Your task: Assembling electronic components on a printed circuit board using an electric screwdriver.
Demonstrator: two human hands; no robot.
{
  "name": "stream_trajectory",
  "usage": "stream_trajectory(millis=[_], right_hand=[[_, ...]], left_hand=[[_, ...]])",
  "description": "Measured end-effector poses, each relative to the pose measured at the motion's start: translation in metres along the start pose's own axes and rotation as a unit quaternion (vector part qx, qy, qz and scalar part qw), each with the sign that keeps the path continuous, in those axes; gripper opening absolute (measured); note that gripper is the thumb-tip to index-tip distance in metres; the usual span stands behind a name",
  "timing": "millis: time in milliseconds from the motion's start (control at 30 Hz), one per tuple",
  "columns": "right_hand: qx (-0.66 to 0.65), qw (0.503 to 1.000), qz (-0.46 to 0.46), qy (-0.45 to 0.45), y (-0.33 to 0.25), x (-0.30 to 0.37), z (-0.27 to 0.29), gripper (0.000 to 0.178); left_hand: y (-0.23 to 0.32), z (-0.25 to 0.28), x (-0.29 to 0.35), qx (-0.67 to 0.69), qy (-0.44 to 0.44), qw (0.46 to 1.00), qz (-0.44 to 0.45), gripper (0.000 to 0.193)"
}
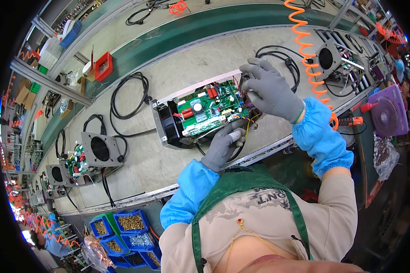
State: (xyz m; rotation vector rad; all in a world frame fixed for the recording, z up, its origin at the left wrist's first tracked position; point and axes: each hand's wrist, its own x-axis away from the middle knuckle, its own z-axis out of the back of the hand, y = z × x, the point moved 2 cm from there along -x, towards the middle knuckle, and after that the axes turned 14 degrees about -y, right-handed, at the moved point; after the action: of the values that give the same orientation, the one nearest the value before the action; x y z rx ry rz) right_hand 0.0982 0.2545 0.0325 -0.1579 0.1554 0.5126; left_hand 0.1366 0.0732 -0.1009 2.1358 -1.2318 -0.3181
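I see the open metal unit (168,119) lying on the table (205,59), a little ahead of my chest, with its green circuit board (209,109) facing up and a black fan (172,122) at its left end. My left hand (223,144), in a grey glove, grips the near edge of the unit, fingers curled against the board's rim; what the fingertips press on is covered by the glove. My right hand (269,88), also gloved in grey, arches over the right end of the board, fingers bent down among a cluster of coloured wires (249,117). I cannot tell whether it pinches a wire or a connector, since the palm hides that spot. The right end of the housing is hidden under that hand too.

A black power cable (130,98) loops on the table left of the unit, and another coil (282,57) lies beyond my right hand. An orange coiled hose (305,50) hangs down just right of it, its top cut off by the picture's edge. A similar unit (93,152) sits well to the left. Blue bins of screws (130,225) stand below the table edge, partly cut off by my sleeve. A purple fan (389,111) sits at far right, blurred by the rim.
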Motion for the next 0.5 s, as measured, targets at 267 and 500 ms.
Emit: stream_trajectory(millis=[267,500], right_hand=[[0.01,0.998,-0.057,0.007,0.018,0.002,-0.01,0.012],[0.064,0.995,-0.068,-0.03,0.025,-0.013,-0.024,0.012]], left_hand=[[-0.009,0.005,0.014,-0.037,0.034,0.998,0.036,0.039],[-0.018,0.026,0.05,-0.069,0.118,0.99,0.023,0.036]])
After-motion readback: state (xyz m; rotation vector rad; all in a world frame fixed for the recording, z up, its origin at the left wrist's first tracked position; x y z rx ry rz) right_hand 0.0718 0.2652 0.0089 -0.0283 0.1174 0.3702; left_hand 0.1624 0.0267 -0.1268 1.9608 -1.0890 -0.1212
